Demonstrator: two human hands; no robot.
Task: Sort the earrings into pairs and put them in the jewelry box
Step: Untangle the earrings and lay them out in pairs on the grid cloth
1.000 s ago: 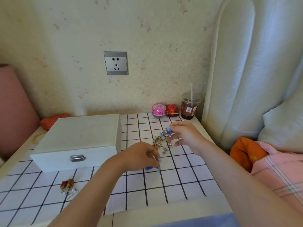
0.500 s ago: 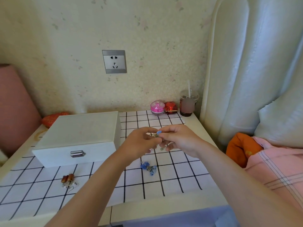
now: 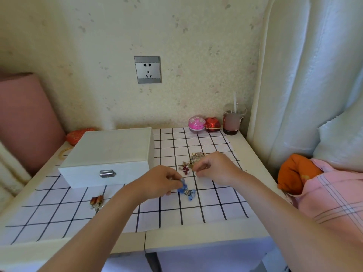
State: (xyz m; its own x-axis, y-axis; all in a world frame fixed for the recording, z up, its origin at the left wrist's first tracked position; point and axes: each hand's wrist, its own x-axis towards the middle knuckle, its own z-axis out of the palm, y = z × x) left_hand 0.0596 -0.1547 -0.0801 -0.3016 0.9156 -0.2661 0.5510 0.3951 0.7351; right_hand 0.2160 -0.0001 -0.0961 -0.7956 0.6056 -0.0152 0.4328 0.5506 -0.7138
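My left hand (image 3: 159, 183) pinches the blue earrings (image 3: 186, 190) between thumb and fingertips. Their lower part lies on the checked cloth (image 3: 216, 209), near the middle of the surface. My right hand (image 3: 215, 167) sits with curled fingers against the earring pile (image 3: 193, 160), just behind the blue ones and toward the right edge; I cannot tell whether it grips any piece. The brown earrings (image 3: 96, 201) lie toward the left edge, in front of the jewelry box (image 3: 110, 152). The box stands closed toward the back left corner, apart from all earrings
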